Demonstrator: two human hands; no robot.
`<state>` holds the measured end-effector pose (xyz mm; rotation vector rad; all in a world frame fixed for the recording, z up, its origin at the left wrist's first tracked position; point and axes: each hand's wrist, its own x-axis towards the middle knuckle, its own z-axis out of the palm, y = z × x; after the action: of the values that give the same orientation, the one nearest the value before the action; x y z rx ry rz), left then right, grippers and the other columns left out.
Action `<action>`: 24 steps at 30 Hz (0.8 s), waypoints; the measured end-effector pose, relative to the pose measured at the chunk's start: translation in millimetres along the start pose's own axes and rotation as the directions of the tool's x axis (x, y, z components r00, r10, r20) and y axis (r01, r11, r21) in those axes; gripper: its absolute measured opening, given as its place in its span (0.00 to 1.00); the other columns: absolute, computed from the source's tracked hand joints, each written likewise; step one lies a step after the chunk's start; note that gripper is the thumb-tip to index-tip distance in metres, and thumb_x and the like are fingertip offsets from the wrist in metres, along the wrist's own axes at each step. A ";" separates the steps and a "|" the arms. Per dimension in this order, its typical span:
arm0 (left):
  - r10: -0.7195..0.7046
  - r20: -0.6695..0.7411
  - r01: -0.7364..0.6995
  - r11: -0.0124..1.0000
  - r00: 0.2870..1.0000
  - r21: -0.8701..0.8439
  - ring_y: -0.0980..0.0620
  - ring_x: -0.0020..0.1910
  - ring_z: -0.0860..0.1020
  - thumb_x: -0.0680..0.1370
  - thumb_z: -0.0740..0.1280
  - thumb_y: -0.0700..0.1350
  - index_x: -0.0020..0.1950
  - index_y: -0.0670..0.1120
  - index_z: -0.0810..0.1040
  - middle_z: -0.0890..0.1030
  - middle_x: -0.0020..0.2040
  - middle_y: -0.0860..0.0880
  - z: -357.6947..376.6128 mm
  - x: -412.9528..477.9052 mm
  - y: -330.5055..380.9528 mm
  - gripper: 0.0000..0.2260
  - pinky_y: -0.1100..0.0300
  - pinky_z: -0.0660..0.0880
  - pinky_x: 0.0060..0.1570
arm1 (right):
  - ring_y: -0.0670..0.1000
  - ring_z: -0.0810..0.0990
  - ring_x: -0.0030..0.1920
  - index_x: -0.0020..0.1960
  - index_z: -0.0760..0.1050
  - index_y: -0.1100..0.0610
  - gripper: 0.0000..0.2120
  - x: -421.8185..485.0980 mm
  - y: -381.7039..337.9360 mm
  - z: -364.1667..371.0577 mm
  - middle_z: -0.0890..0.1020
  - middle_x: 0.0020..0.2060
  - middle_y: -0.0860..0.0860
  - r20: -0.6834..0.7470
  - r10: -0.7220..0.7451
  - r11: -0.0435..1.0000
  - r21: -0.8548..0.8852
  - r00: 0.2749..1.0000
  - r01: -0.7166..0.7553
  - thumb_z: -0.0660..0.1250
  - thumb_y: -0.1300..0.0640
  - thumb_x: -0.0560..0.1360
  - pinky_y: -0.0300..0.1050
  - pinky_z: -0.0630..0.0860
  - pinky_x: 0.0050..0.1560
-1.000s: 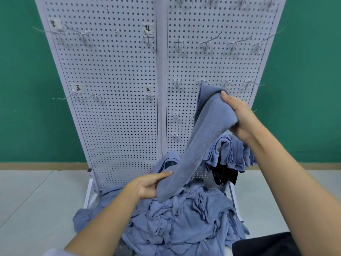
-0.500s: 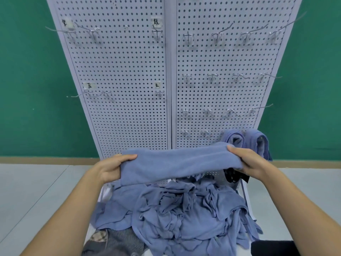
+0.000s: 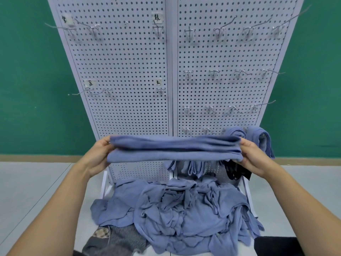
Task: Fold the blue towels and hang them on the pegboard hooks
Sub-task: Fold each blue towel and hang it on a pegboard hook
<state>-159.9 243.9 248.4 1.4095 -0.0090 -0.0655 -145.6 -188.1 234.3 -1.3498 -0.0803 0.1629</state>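
Blue towel (image 3: pixel 175 149), slanted a second ago, is now a level folded strip before the lower pegboard (image 3: pixel 129 71). Left hand (image 3: pixel 97 156) and right hand (image 3: pixel 252 157) each pinch an end. Fold looks done; a free hook (image 3: pixel 208 109) is likely next, near the hung towels (image 3: pixel 258 139).

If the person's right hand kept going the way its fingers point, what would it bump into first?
The folded blue towel that the right hand grips; further along it, probably the left hand.

bright, even light; wide-angle bending at edges, slight blur.
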 end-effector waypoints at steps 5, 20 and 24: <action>-0.018 0.060 0.022 0.997 0.998 -0.074 0.54 0.30 0.78 0.75 0.58 0.41 0.32 0.50 0.81 0.80 0.35 0.50 7.7 -6.7 6.7 0.16 0.65 0.74 0.28 | 0.52 0.75 0.32 0.38 0.77 0.56 0.19 -0.2 -0.9 -0.3 0.78 0.35 0.55 -0.039 -0.015 0.999 -0.043 0.999 0.013 0.54 0.69 0.79 0.42 0.76 0.32; -0.089 -0.086 0.112 0.939 0.992 0.326 0.47 0.46 0.79 0.75 0.68 0.31 0.48 0.44 0.80 0.79 0.55 0.43 43.0 6.5 -32.6 0.09 0.58 0.79 0.41 | 0.48 0.76 0.30 0.58 0.74 0.51 0.11 -16.4 -36.8 21.5 0.76 0.41 0.52 -0.191 -0.170 0.970 -0.203 0.967 0.131 0.63 0.63 0.79 0.40 0.75 0.30; -0.170 -0.112 0.201 0.893 0.979 0.402 0.47 0.48 0.78 0.75 0.65 0.28 0.49 0.45 0.81 0.78 0.58 0.44 60.8 10.6 -51.0 0.13 0.58 0.79 0.41 | 0.48 0.78 0.32 0.57 0.73 0.52 0.09 -18.4 -73.0 44.7 0.77 0.41 0.54 -0.138 -0.225 0.971 -0.119 0.964 0.210 0.59 0.62 0.80 0.40 0.77 0.31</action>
<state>-154.2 175.2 207.6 1.8337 0.1846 -0.1779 -165.4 -163.3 315.9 -1.4418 -0.1108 -0.1307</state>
